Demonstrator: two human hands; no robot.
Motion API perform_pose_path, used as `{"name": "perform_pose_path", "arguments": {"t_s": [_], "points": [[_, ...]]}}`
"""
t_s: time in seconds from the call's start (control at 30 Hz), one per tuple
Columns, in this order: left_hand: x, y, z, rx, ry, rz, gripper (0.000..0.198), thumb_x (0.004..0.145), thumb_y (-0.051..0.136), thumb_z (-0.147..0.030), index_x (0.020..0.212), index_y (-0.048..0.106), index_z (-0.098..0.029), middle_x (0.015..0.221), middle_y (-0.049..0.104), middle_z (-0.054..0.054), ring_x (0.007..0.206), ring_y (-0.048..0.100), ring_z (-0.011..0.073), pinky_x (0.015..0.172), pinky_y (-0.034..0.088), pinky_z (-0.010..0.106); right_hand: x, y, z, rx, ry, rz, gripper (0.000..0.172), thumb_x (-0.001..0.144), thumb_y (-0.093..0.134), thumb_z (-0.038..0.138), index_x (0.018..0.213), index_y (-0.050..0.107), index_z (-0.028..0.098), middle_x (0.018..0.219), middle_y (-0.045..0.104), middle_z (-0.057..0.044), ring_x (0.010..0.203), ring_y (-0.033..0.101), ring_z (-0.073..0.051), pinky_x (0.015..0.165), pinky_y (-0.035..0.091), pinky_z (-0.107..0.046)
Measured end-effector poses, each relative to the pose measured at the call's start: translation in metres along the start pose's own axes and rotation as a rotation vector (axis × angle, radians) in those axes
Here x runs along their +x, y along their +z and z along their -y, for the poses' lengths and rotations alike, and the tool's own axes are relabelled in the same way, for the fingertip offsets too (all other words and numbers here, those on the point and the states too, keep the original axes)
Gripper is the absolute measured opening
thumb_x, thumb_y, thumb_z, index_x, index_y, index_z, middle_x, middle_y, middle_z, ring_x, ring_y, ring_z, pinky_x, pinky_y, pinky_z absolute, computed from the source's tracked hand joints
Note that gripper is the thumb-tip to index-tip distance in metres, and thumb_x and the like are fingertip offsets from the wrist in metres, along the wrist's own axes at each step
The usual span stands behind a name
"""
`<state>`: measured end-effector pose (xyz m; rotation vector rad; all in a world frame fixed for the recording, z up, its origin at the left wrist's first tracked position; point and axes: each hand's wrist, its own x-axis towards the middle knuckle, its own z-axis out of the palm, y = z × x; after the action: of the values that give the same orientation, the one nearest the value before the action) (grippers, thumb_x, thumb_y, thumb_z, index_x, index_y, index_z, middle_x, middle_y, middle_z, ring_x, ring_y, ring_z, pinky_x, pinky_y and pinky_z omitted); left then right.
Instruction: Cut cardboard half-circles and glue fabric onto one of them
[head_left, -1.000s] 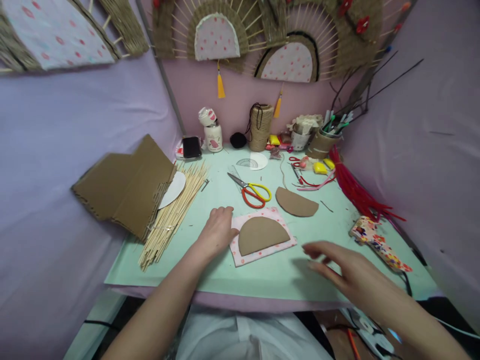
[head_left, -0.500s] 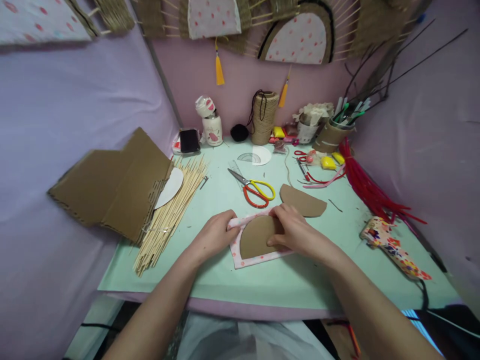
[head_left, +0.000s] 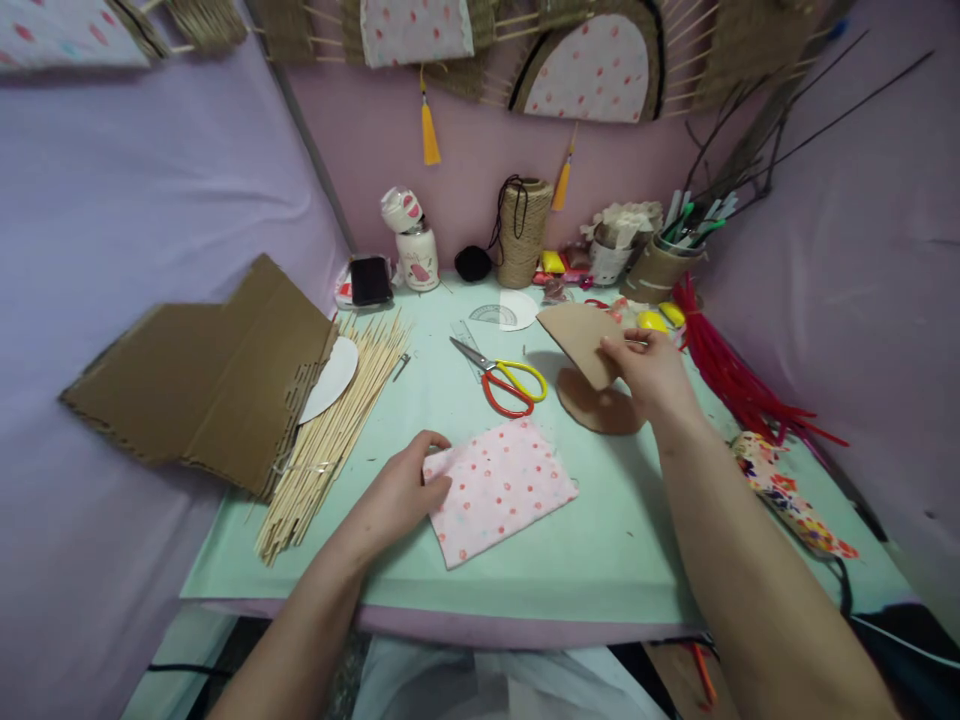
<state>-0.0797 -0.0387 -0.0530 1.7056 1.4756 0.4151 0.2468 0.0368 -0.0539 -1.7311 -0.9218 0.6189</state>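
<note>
My left hand [head_left: 412,489] pinches the left edge of a pink fabric piece [head_left: 506,490] with red dots, which lies flat on the table. Raised above the table, my right hand [head_left: 651,375] grips a cardboard piece [head_left: 581,338] with a curved edge, held by its right end. Below it a second cardboard piece [head_left: 592,403] rests on the tabletop, partly in shadow. Scissors [head_left: 504,382] with one red and one yellow handle lie just beyond the fabric, blades pointing away to the left.
Left of the fabric lie a bundle of thin sticks [head_left: 330,450] and a folded cardboard sheet [head_left: 202,380]. A flower-patterned glue gun [head_left: 791,495] and red pipe cleaners [head_left: 739,375] are at the right. A twine cone [head_left: 523,235] and a white bottle [head_left: 416,255] stand at the back.
My right hand has lifted the curved cardboard off the fabric and carried it right and away from me. The fabric now lies nearer the left, with my left hand still at its edge.
</note>
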Motion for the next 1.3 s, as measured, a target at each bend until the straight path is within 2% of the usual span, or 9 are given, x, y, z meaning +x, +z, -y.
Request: {"name": "perform_pose_path", "arguments": {"t_s": [0.07, 0.13, 0.3, 0.5, 0.77, 0.93, 1.07, 1.2, 1.3], "points": [[-0.007, -0.005, 0.002, 0.033, 0.004, -0.004, 0.034, 0.072, 0.058, -0.021, 0.106, 0.06, -0.024, 0.068, 0.061, -0.002, 0.062, 0.054, 0.0181, 0.057, 0.032, 0.026, -0.001, 0.007, -0.006, -0.246, -0.149, -0.134, 0.054, 0.07, 0.069, 0.034, 0.116, 0.05, 0.012, 0.12, 0.057, -0.022, 0.116, 0.051, -0.034, 0.096, 0.04, -0.05], [-0.007, -0.008, 0.0, 0.06, 0.024, -0.043, 0.034, 0.073, 0.061, -0.024, 0.107, 0.061, -0.025, 0.076, 0.065, 0.001, 0.068, 0.057, 0.0204, 0.06, 0.033, 0.027, -0.011, 0.013, -0.004, -0.422, -0.303, -0.15, 0.055, 0.074, 0.068, 0.033, 0.12, 0.05, 0.008, 0.128, 0.052, -0.024, 0.123, 0.044, -0.035, 0.101, 0.033, -0.051], [0.019, 0.005, -0.022, 0.095, 0.058, -0.099, 0.03, 0.069, 0.069, -0.03, 0.098, 0.064, -0.023, 0.075, 0.065, 0.004, 0.067, 0.058, 0.0235, 0.06, 0.031, 0.028, -0.041, 0.044, 0.021, -0.608, -0.441, 0.395, 0.028, 0.09, 0.05, 0.032, 0.111, 0.06, 0.016, 0.112, 0.065, -0.012, 0.103, 0.059, -0.023, 0.087, 0.043, -0.033], [0.048, 0.028, -0.041, 0.24, 0.087, -0.099, 0.021, 0.064, 0.073, -0.032, 0.076, 0.059, -0.022, 0.067, 0.06, 0.006, 0.068, 0.058, 0.0271, 0.061, 0.032, 0.03, -0.043, 0.088, 0.036, -0.86, -0.377, 0.571, 0.028, 0.078, 0.067, 0.027, 0.1, 0.065, 0.01, 0.106, 0.067, -0.019, 0.097, 0.062, -0.026, 0.074, 0.041, -0.028], [0.054, 0.018, -0.046, 0.368, 0.168, 0.2, 0.019, 0.071, 0.057, -0.029, 0.058, 0.045, -0.021, 0.062, 0.051, 0.0, 0.061, 0.048, 0.0177, 0.055, 0.026, 0.028, -0.036, 0.102, 0.038, -0.859, -0.265, 0.63, 0.022, 0.076, 0.067, 0.019, 0.095, 0.066, 0.008, 0.101, 0.069, -0.023, 0.093, 0.065, -0.029, 0.069, 0.043, -0.029], [0.038, -0.005, -0.044, 0.222, 0.286, 0.259, 0.021, 0.081, 0.052, -0.032, 0.065, 0.046, -0.02, 0.06, 0.041, -0.006, 0.057, 0.039, 0.0122, 0.053, 0.026, 0.026, -0.037, 0.09, 0.036, -0.654, -0.295, 0.57, 0.035, 0.074, 0.073, 0.027, 0.102, 0.064, 0.009, 0.112, 0.065, -0.022, 0.106, 0.06, -0.029, 0.083, 0.043, -0.031], [0.029, -0.02, -0.037, -0.227, 0.277, 0.091, 0.02, 0.081, 0.06, -0.038, 0.08, 0.057, -0.018, 0.073, 0.056, -0.003, 0.066, 0.05, 0.0125, 0.058, 0.037, 0.023, -0.043, 0.071, 0.035, -0.373, -0.351, 0.512, 0.043, 0.093, 0.045, 0.049, 0.118, 0.055, 0.015, 0.12, 0.063, -0.014, 0.11, 0.059, -0.021, 0.091, 0.044, -0.03], [0.036, -0.017, -0.034, -0.783, 0.207, -0.188, 0.038, 0.073, 0.07, -0.039, 0.104, 0.06, -0.02, 0.09, 0.068, 0.003, 0.075, 0.063, 0.0172, 0.067, 0.049, 0.027, -0.066, 0.065, 0.034, 0.269, 0.021, 0.753, 0.07, 0.088, 0.019, 0.072, 0.112, 0.056, 0.018, 0.108, 0.068, -0.014, 0.095, 0.066, -0.022, 0.081, 0.052, -0.035], [0.044, -0.007, -0.037, -0.907, 0.227, -0.294, 0.04, 0.071, 0.073, -0.038, 0.105, 0.061, -0.019, 0.094, 0.071, 0.005, 0.08, 0.066, 0.0192, 0.071, 0.051, 0.029, -0.088, 0.07, 0.031, 0.631, 0.311, 1.029, 0.076, 0.079, 0.026, 0.083, 0.104, 0.061, 0.02, 0.102, 0.07, -0.014, 0.095, 0.066, -0.027, 0.079, 0.051, -0.04]]}}
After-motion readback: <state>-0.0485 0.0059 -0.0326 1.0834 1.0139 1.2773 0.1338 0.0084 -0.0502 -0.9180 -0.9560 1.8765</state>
